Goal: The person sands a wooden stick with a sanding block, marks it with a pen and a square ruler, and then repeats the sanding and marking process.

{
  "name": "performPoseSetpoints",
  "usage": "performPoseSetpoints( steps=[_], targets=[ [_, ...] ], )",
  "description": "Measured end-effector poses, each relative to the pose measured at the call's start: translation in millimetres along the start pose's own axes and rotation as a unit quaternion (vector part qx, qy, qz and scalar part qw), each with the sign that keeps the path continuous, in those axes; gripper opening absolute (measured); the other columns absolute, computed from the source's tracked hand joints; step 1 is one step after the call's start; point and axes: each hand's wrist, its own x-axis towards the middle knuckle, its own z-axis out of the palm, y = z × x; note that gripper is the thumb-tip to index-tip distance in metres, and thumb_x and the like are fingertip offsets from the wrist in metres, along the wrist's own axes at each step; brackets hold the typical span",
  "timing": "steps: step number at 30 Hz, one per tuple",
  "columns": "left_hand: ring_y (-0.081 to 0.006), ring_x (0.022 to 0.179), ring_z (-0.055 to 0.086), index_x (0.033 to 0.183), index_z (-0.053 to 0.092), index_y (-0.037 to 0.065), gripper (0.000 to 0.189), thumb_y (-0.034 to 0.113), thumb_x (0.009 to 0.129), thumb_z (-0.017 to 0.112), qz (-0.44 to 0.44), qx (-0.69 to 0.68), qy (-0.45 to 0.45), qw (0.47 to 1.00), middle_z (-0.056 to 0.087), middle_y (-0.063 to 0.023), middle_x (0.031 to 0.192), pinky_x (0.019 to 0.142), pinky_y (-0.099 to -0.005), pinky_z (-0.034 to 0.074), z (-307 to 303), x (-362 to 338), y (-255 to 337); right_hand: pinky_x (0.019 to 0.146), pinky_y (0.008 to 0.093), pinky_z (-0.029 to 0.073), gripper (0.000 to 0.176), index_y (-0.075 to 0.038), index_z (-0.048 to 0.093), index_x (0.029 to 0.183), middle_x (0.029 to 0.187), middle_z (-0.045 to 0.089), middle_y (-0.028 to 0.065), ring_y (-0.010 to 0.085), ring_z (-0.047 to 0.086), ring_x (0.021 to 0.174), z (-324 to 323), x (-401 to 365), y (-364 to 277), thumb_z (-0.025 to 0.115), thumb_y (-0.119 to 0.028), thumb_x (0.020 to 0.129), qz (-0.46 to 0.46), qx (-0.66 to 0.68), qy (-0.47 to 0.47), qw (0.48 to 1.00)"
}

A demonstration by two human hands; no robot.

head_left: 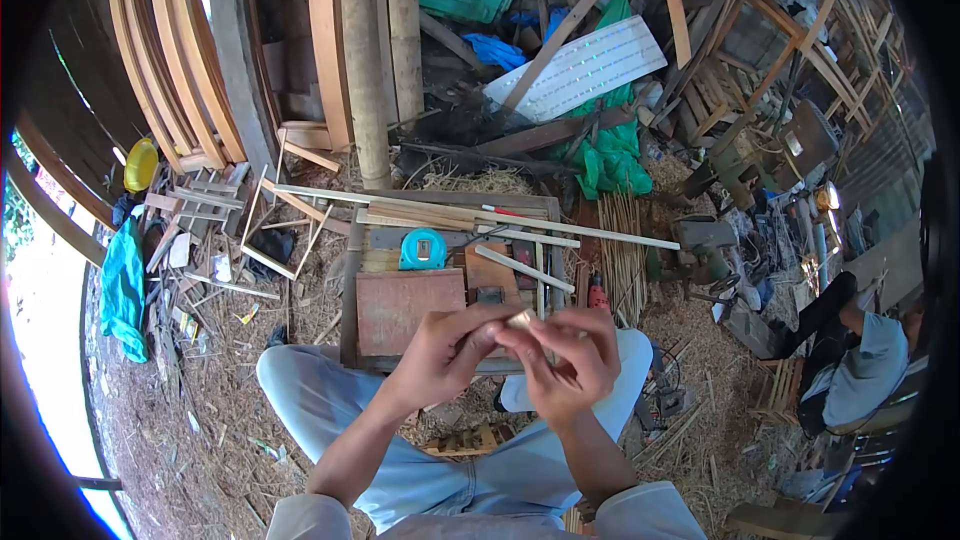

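Pale wd. pc. [521,319]; L-grip [445,352] + R-grip [572,362]

Bare hands: 2, left hand [440,354] and right hand [574,365].
Small pale wooden piece [521,319]: 1, between the two hands.
Teal plastic tape measure [423,250]: 1, beyond left hand.
Flat reddish-brown rectangular board [405,310]: 1, just beyond left hand.
Thick upright bamboo poles [367,70]: 2, far beyond left hand.
White rectangular panels [595,65]: 2, far beyond right hand.
Rounded yellow object [141,164]: 1, far left of left hand.
Co-worker in pale shirt [868,372]: 1, well right of right hand.
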Motion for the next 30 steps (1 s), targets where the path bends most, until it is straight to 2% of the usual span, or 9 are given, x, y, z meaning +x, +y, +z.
performPoseSetpoints(
  steps=[4, 6, 7, 11, 13, 24, 26, 28, 30],
  targets=[
    [-0.0225, 0.069, 0.064, 0.107, 0.066, -0.004, 0.014, 0.004, 0.097, 0.060, -0.045, 0.142, -0.056, 0.987, 0.067, -0.0164, 0.088, 0.063, -0.0322, 0.049, -24, 16, -26, 0.059, 0.0284, 0.046, 0.038, -0.010, 0.074, 0.112, 0.099, 0.069, 0.0049, 0.0153, 0.059, 0.072, 4, 7, 28, 0.085, -0.008, 0.075, 0.008, -0.045, -0.142, 0.989],
    [-0.0249, 0.068, 0.062, 0.105, 0.067, -0.004, 0.013, 0.005, 0.096, 0.061, 0.035, 0.177, -0.042, 0.983, 0.065, -0.0170, 0.088, 0.063, -0.0325, 0.048, -26, 19, -41, 0.060, 0.0276, 0.049, 0.036, -0.006, 0.073, 0.112, 0.097, 0.071, 0.0072, 0.0150, 0.062, 0.070, 9, -5, 40, 0.084, -0.007, 0.077, 0.156, 0.055, -0.178, 0.970],
    [-0.0201, 0.065, 0.060, 0.105, 0.067, -0.004, 0.016, 0.009, 0.098, 0.062, 0.000, 0.138, -0.034, 0.990, 0.064, -0.0124, 0.086, 0.062, -0.0319, 0.048, -26, 21, -45, 0.062, 0.0262, 0.050, 0.036, -0.003, 0.072, 0.112, 0.095, 0.072, 0.0083, 0.0138, 0.063, 0.068, 8, -4, 42, 0.083, -0.006, 0.078, 0.203, 0.088, -0.181, 0.958],
    [-0.0124, 0.064, 0.058, 0.109, 0.065, -0.002, 0.020, 0.016, 0.102, 0.060, -0.124, -0.001, -0.039, 0.992, 0.064, -0.0060, 0.084, 0.058, -0.0283, 0.047, -25, 19, -38, 0.062, 0.0246, 0.048, 0.030, -0.001, 0.073, 0.108, 0.093, 0.073, 0.0075, 0.0113, 0.061, 0.069, 13, -16, 41, 0.082, -0.003, 0.079, 0.210, 0.133, -0.097, 0.964],
    [-0.0067, 0.067, 0.058, 0.114, 0.062, 0.000, 0.021, 0.019, 0.104, 0.057, -0.215, -0.194, -0.079, 0.954, 0.063, -0.0027, 0.087, 0.054, -0.0233, 0.045, -25, 18, -27, 0.062, 0.0244, 0.047, 0.029, -0.001, 0.073, 0.107, 0.094, 0.074, 0.0080, 0.0106, 0.061, 0.069, 14, -13, 31, 0.082, -0.002, 0.079, 0.242, 0.155, -0.065, 0.956],
    [-0.0074, 0.067, 0.058, 0.107, 0.059, -0.001, 0.022, 0.021, 0.105, 0.055, -0.217, -0.154, -0.041, 0.963, 0.061, -0.0037, 0.085, 0.051, -0.0229, 0.046, -7, 19, -3, 0.070, 0.0248, 0.050, 0.019, 0.004, 0.069, 0.099, 0.090, 0.071, 0.0079, 0.0104, 0.063, 0.079, 12, -20, 31, 0.079, -0.007, 0.087, 0.264, 0.210, 0.016, 0.941],
    [-0.0076, 0.067, 0.058, 0.107, 0.059, -0.001, 0.022, 0.021, 0.105, 0.055, -0.228, -0.165, -0.032, 0.959, 0.061, -0.0038, 0.085, 0.052, -0.0231, 0.047, -7, 19, -4, 0.075, 0.0249, 0.051, 0.018, 0.005, 0.065, 0.100, 0.093, 0.072, 0.0097, 0.0106, 0.065, 0.084, 11, -23, 42, 0.073, -0.010, 0.093, 0.368, 0.220, 0.043, 0.902],
    [-0.0079, 0.067, 0.059, 0.107, 0.059, 0.000, 0.026, 0.024, 0.107, 0.051, -0.238, -0.187, -0.016, 0.953, 0.062, -0.0040, 0.085, 0.051, -0.0232, 0.048, -10, 20, -7, 0.077, 0.0302, 0.053, 0.019, 0.001, 0.062, 0.107, 0.097, 0.070, 0.0126, 0.0172, 0.067, 0.085, 16, -37, 60, 0.068, -0.012, 0.096, 0.402, 0.156, -0.005, 0.902],
    [-0.0082, 0.066, 0.059, 0.113, 0.059, -0.001, 0.027, 0.024, 0.108, 0.049, -0.244, -0.176, -0.024, 0.953, 0.063, -0.0041, 0.083, 0.052, -0.0228, 0.048, -15, 20, -10, 0.081, 0.0407, 0.054, 0.027, -0.003, 0.060, 0.117, 0.104, 0.065, 0.0164, 0.0285, 0.066, 0.094, 22, -55, 69, 0.068, -0.015, 0.095, 0.314, -0.090, -0.193, 0.925]
  ],
)
